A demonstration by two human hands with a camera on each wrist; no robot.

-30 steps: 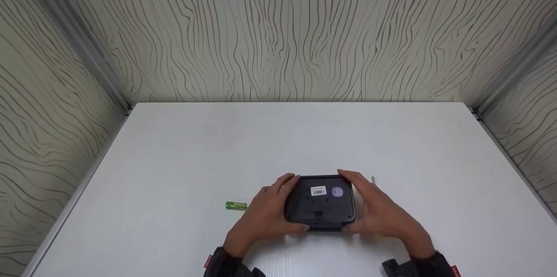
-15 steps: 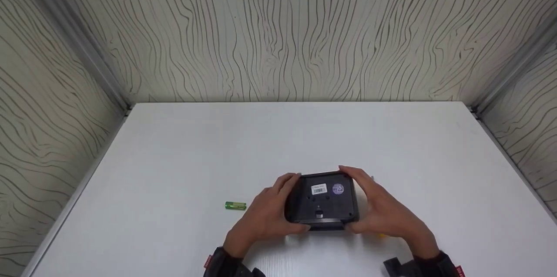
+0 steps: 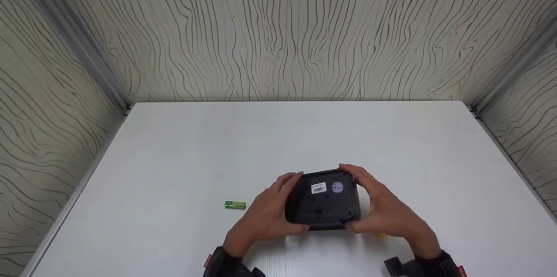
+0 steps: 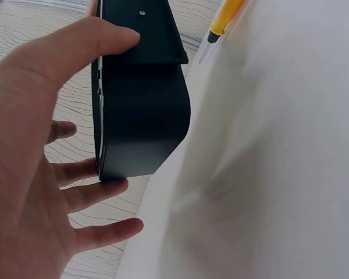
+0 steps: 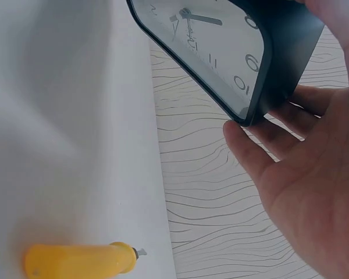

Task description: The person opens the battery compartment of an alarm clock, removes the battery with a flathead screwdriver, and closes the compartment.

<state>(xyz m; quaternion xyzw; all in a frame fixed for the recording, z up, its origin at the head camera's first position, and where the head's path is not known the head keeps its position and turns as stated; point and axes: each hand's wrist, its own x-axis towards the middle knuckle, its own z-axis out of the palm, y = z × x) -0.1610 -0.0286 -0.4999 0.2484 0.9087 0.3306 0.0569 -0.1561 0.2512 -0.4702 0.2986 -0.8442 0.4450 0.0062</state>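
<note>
Between my two hands is a black alarm clock [image 3: 323,203], its back with a barcode label and round purple sticker facing up in the head view. My left hand [image 3: 266,216] grips its left end, thumb on the near edge and fingers at the far side. On the opposite end, my right hand [image 3: 387,209] holds it the same way. The right wrist view catches the white dial [image 5: 221,52] with numerals and hands, turned down towards the table. A gap shows between clock and tabletop in the wrist views.
A green battery [image 3: 235,205] lies on the white table [image 3: 182,150], left of my left hand. Under my right hand, mostly hidden from above, lies a yellow-handled screwdriver [image 5: 75,260]. Patterned panels [image 3: 278,33] wall the table at the back and sides.
The clock has tilted slightly, its right end rising a little in the head view. My right hand shifted up and right with it; my left hand has barely moved.
</note>
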